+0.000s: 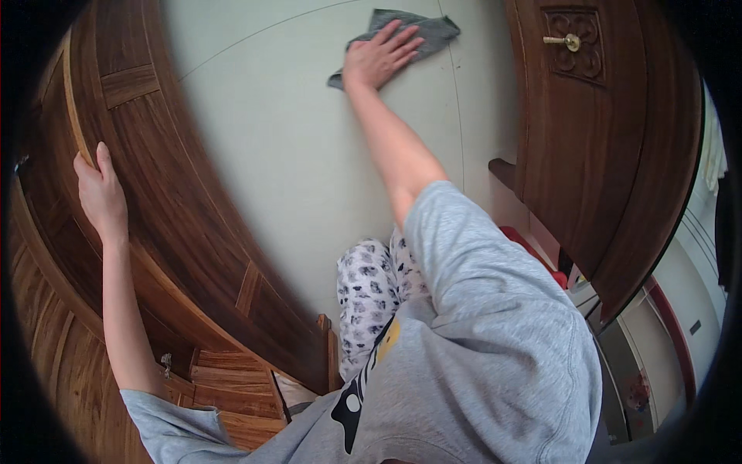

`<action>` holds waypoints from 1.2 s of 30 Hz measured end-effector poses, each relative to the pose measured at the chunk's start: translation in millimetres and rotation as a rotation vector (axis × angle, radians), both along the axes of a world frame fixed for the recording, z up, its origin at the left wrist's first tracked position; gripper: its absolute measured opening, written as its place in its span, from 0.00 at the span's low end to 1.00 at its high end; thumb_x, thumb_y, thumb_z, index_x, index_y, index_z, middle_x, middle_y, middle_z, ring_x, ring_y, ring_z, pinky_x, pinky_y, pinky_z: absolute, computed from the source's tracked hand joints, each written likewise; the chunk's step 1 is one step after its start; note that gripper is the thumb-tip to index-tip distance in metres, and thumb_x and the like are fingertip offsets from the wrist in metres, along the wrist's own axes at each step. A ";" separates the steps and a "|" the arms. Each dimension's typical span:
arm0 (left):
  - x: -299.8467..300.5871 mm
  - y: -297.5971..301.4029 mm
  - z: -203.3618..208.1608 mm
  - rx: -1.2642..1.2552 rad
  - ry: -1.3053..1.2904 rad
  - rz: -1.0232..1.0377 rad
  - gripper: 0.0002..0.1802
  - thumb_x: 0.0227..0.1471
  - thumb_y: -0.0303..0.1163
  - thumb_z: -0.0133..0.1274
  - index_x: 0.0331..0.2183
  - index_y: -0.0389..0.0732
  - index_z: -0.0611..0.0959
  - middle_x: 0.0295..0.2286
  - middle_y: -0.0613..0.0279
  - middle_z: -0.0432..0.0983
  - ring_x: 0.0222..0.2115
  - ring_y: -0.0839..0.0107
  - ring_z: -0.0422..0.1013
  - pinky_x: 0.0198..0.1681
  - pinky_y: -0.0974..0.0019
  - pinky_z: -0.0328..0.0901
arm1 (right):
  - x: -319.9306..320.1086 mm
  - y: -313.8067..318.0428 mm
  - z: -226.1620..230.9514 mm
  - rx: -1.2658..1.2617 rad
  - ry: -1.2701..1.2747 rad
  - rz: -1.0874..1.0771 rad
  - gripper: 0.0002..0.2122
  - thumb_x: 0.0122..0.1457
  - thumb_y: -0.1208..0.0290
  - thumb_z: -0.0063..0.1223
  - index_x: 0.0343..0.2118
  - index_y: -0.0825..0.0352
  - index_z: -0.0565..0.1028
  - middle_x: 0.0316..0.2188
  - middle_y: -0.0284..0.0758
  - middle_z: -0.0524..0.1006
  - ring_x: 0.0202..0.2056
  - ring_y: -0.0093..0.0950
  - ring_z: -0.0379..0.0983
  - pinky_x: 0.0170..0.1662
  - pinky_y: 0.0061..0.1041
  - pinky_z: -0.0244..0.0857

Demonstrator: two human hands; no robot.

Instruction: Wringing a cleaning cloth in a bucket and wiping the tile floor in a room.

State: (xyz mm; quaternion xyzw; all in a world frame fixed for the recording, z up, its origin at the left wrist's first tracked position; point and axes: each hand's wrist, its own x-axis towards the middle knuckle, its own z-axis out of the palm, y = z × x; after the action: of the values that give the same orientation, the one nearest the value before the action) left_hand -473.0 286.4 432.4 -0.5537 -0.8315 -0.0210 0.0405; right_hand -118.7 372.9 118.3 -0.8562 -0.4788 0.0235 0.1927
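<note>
My right hand (380,58) lies flat on a grey cloth (437,32), its fingers stretched out and slightly apart. The cloth is bunched and partly folded against the pale tiled floor (263,108), and the palm covers its middle. Over on the left, my left hand (103,189) wraps round the top edge of a long dark wooden panel (166,155). Its thumb points up along the near face, while most of the fingers are hidden behind the edge.
At the right stands a dark wooden cabinet (587,147) with a brass-coloured knob (572,42) and a curved foot (502,170). Something red (560,278) shows beneath it. Wooden boards (232,379) lie behind the left panel. My patterned trouser legs (367,286) are between the two pieces.
</note>
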 end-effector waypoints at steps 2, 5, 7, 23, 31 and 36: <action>3.2 3.3 -1.4 -0.016 -0.023 0.010 0.31 0.66 0.54 0.41 0.51 0.34 0.72 0.39 0.41 0.79 0.43 0.43 0.74 0.45 0.51 0.67 | -20.6 -19.0 1.3 -0.038 -0.043 0.042 0.36 0.54 0.61 0.48 0.67 0.68 0.57 0.69 0.55 0.47 0.70 0.57 0.37 0.71 0.50 0.32; -1.1 1.0 0.5 -0.014 -0.009 0.006 0.30 0.66 0.54 0.41 0.50 0.34 0.72 0.38 0.42 0.79 0.42 0.44 0.75 0.45 0.51 0.67 | -38.8 -75.7 11.0 -0.122 -0.034 0.236 0.37 0.53 0.61 0.49 0.67 0.66 0.57 0.70 0.53 0.46 0.70 0.56 0.37 0.71 0.50 0.32; -1.7 -0.3 4.0 -0.005 -0.020 0.003 0.30 0.66 0.54 0.42 0.50 0.34 0.72 0.39 0.42 0.79 0.42 0.44 0.75 0.45 0.51 0.67 | -36.2 -117.1 18.5 -0.171 0.000 0.374 0.37 0.53 0.62 0.50 0.68 0.65 0.56 0.71 0.51 0.45 0.70 0.55 0.37 0.71 0.50 0.32; -5.1 2.2 -5.1 0.016 0.028 0.007 0.34 0.65 0.55 0.41 0.54 0.32 0.70 0.43 0.38 0.78 0.46 0.41 0.73 0.48 0.48 0.67 | 194.4 -183.3 51.8 -0.284 -0.175 1.208 0.35 0.51 0.70 0.56 0.65 0.48 0.62 0.70 0.31 0.54 0.69 0.36 0.50 0.68 0.41 0.50; -1.9 -7.3 7.8 0.058 0.039 -0.002 0.32 0.65 0.54 0.42 0.52 0.32 0.70 0.40 0.35 0.78 0.44 0.38 0.73 0.45 0.45 0.67 | 109.2 -188.4 61.8 -0.347 0.556 -0.317 0.36 0.63 0.50 0.50 0.62 0.80 0.60 0.66 0.61 0.53 0.68 0.53 0.47 0.67 0.47 0.48; 15.0 -12.2 9.7 0.031 -0.045 0.028 0.29 0.66 0.51 0.43 0.52 0.33 0.70 0.40 0.38 0.78 0.42 0.39 0.73 0.43 0.47 0.67 | 87.7 -151.9 22.9 -0.436 0.362 -0.589 0.43 0.64 0.50 0.45 0.67 0.83 0.42 0.69 0.63 0.36 0.70 0.58 0.32 0.71 0.49 0.33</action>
State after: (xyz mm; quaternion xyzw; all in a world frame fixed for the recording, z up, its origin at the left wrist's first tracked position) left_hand -458.0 274.3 442.1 -0.5405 -0.8395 -0.0457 0.0307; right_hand -31.0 220.9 141.1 -0.9595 -0.1554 0.2185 0.0864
